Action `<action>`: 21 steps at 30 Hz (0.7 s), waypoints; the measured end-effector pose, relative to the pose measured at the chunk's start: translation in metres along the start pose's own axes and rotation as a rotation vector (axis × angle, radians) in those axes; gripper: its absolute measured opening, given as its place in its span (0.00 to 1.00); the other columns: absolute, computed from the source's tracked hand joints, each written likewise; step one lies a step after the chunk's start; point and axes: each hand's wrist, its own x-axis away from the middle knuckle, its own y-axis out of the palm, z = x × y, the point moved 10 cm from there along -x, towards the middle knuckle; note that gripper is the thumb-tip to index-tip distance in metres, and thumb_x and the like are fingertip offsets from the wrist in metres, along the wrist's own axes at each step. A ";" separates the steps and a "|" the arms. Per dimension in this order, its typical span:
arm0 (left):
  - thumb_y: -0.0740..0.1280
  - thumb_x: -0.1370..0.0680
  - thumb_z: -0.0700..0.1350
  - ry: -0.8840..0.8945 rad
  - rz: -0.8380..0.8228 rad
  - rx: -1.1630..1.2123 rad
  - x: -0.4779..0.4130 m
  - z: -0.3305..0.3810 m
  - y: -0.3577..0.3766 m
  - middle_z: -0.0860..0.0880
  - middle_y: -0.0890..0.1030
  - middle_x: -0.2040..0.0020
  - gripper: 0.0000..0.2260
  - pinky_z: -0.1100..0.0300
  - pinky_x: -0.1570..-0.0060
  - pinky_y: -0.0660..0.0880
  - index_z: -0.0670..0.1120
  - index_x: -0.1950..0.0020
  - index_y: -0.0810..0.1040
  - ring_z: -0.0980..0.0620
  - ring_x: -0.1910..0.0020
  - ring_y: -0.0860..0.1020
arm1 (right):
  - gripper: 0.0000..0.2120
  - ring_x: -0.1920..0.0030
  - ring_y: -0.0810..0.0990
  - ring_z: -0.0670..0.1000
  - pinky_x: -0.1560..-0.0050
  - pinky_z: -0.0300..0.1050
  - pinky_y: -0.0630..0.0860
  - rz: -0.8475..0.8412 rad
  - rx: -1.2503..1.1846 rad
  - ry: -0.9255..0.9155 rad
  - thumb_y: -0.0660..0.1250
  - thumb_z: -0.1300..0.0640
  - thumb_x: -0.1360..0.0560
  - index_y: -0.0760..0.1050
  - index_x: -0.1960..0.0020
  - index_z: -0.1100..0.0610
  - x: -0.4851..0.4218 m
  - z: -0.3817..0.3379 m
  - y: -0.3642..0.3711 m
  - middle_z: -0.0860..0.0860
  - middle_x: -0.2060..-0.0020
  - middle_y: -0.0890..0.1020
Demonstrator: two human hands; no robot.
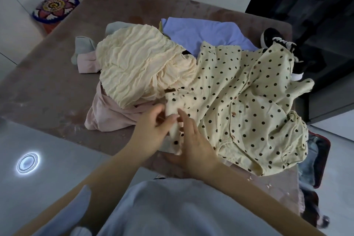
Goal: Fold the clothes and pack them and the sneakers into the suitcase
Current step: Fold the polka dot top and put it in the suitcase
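Note:
A cream garment with black polka dots (239,101) lies spread over the right half of the brown table (47,82). My left hand (153,130) pinches a rolled edge of it near the front. Just to the right, my right hand (193,143) rests on the same edge with fingers spread. A crinkled pale yellow garment (138,63) lies on a pink one (107,115). A lavender garment (206,34) lies behind them. Black sneakers with white laces (277,44) sit at the far right corner. An open red-rimmed suitcase (321,159) stands on the floor at the right, partly hidden by the table.
Grey socks (82,48) lie at the pile's left. A round stool with a colourful flower pattern (55,7) stands beyond the table's left corner. A dark cabinet (316,5) rises at the right. A ceiling light reflects on the glossy floor (27,163) at the front left.

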 end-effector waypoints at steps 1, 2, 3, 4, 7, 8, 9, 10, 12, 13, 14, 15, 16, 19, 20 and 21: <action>0.67 0.24 0.48 0.057 -0.077 0.028 -0.001 0.019 0.010 0.52 0.79 0.64 0.05 0.64 0.62 0.72 0.48 0.58 0.75 0.59 0.65 0.77 | 0.43 0.41 0.76 0.52 0.49 0.44 0.74 0.101 -0.083 0.024 0.73 0.49 0.31 0.50 0.25 0.52 0.003 0.001 -0.015 0.52 0.35 0.71; 0.66 0.25 0.51 0.096 -0.139 0.050 -0.003 0.035 0.019 0.52 0.81 0.60 0.06 0.60 0.59 0.74 0.49 0.54 0.77 0.54 0.61 0.79 | 0.38 0.48 0.79 0.51 0.56 0.41 0.76 0.215 -0.200 0.064 0.70 0.53 0.28 0.52 0.26 0.52 0.007 0.008 -0.033 0.52 0.42 0.76; 0.65 0.24 0.52 0.121 -0.182 0.059 -0.007 0.045 0.026 0.53 0.81 0.57 0.08 0.58 0.56 0.76 0.50 0.51 0.77 0.51 0.59 0.80 | 0.32 0.55 0.80 0.48 0.61 0.39 0.76 0.325 -0.326 0.109 0.68 0.57 0.26 0.55 0.28 0.52 0.012 0.019 -0.050 0.50 0.49 0.78; 0.64 0.23 0.52 0.133 -0.204 0.045 -0.013 0.050 0.032 0.55 0.81 0.55 0.08 0.59 0.54 0.76 0.50 0.48 0.77 0.51 0.56 0.80 | 0.27 0.60 0.79 0.45 0.64 0.37 0.75 0.422 -0.438 0.163 0.65 0.61 0.25 0.58 0.30 0.53 0.018 0.036 -0.065 0.48 0.52 0.78; 0.63 0.22 0.48 0.090 -0.124 -0.129 -0.038 0.031 0.043 0.57 0.77 0.54 0.10 0.68 0.55 0.71 0.47 0.43 0.75 0.58 0.55 0.76 | 0.24 0.53 0.78 0.45 0.61 0.37 0.74 0.492 -0.590 0.442 0.61 0.63 0.23 0.58 0.30 0.52 0.028 0.108 -0.081 0.51 0.44 0.76; 0.63 0.22 0.47 0.037 -0.102 -0.200 -0.045 0.015 0.048 0.55 0.77 0.53 0.11 0.69 0.57 0.69 0.45 0.41 0.74 0.57 0.55 0.76 | 0.26 0.48 0.77 0.48 0.58 0.39 0.74 0.435 -0.558 0.564 0.61 0.61 0.23 0.57 0.29 0.52 0.031 0.131 -0.074 0.52 0.39 0.73; 0.64 0.22 0.47 -0.020 -0.102 -0.280 -0.051 -0.004 0.056 0.51 0.77 0.52 0.13 0.67 0.57 0.69 0.42 0.40 0.73 0.55 0.55 0.76 | 0.27 0.44 0.75 0.50 0.55 0.41 0.73 0.359 -0.493 0.657 0.62 0.59 0.23 0.55 0.28 0.53 0.035 0.149 -0.067 0.53 0.35 0.70; 0.64 0.22 0.48 -0.062 -0.114 -0.365 -0.054 -0.020 0.065 0.48 0.78 0.52 0.15 0.65 0.57 0.67 0.40 0.41 0.72 0.52 0.54 0.76 | 0.28 0.40 0.73 0.52 0.51 0.43 0.73 0.291 -0.387 0.694 0.63 0.57 0.24 0.55 0.27 0.54 0.040 0.160 -0.062 0.53 0.32 0.66; 0.64 0.23 0.53 -0.125 -0.149 -0.442 -0.059 -0.043 0.082 0.47 0.77 0.56 0.18 0.63 0.61 0.65 0.38 0.46 0.74 0.50 0.56 0.77 | 0.27 0.36 0.69 0.54 0.44 0.46 0.71 0.296 -0.139 0.565 0.65 0.54 0.25 0.59 0.28 0.54 0.044 0.153 -0.069 0.54 0.31 0.63; 0.64 0.24 0.55 -0.148 -0.150 -0.412 -0.062 -0.047 0.087 0.48 0.77 0.59 0.19 0.62 0.63 0.66 0.38 0.48 0.75 0.49 0.57 0.78 | 0.26 0.35 0.68 0.55 0.40 0.48 0.71 0.317 -0.078 0.439 0.66 0.51 0.25 0.63 0.30 0.53 0.046 0.140 -0.071 0.54 0.32 0.64; 0.64 0.24 0.57 -0.158 -0.140 -0.372 -0.065 -0.047 0.092 0.49 0.77 0.62 0.20 0.61 0.67 0.65 0.39 0.51 0.75 0.46 0.58 0.78 | 0.26 0.34 0.68 0.56 0.38 0.51 0.71 0.296 -0.058 0.338 0.65 0.46 0.27 0.66 0.32 0.51 0.047 0.127 -0.068 0.53 0.33 0.64; 0.64 0.25 0.58 -0.158 -0.118 -0.351 -0.068 -0.044 0.095 0.49 0.76 0.63 0.21 0.60 0.69 0.64 0.40 0.52 0.74 0.45 0.59 0.78 | 0.27 0.34 0.67 0.57 0.37 0.54 0.71 0.257 -0.042 0.282 0.63 0.40 0.28 0.67 0.32 0.49 0.049 0.118 -0.060 0.53 0.32 0.65; 0.64 0.25 0.59 -0.157 -0.088 -0.339 -0.070 -0.039 0.097 0.49 0.77 0.62 0.21 0.60 0.69 0.65 0.40 0.50 0.74 0.45 0.57 0.78 | 0.30 0.33 0.67 0.58 0.36 0.56 0.70 0.217 0.012 0.249 0.60 0.37 0.31 0.66 0.32 0.48 0.050 0.114 -0.049 0.53 0.31 0.65; 0.66 0.24 0.54 -0.240 0.024 -0.268 -0.076 -0.029 0.096 0.45 0.78 0.47 0.22 0.61 0.57 0.66 0.40 0.39 0.69 0.45 0.46 0.77 | 0.39 0.29 0.60 0.63 0.31 0.58 0.61 0.087 0.299 0.213 0.59 0.33 0.32 0.53 0.26 0.47 0.043 0.110 -0.021 0.57 0.26 0.56; 0.67 0.24 0.51 -0.253 0.051 -0.240 -0.078 -0.025 0.094 0.44 0.77 0.45 0.21 0.62 0.56 0.66 0.40 0.38 0.69 0.44 0.45 0.76 | 0.40 0.27 0.55 0.62 0.29 0.58 0.58 0.004 0.340 0.239 0.60 0.35 0.29 0.47 0.24 0.47 0.041 0.112 -0.012 0.57 0.25 0.51; 0.67 0.24 0.47 -0.232 0.065 -0.224 -0.080 -0.020 0.092 0.43 0.77 0.45 0.18 0.62 0.56 0.66 0.41 0.38 0.68 0.44 0.45 0.76 | 0.38 0.26 0.53 0.61 0.28 0.57 0.56 -0.054 0.339 0.259 0.60 0.38 0.26 0.44 0.24 0.47 0.039 0.117 -0.005 0.56 0.24 0.48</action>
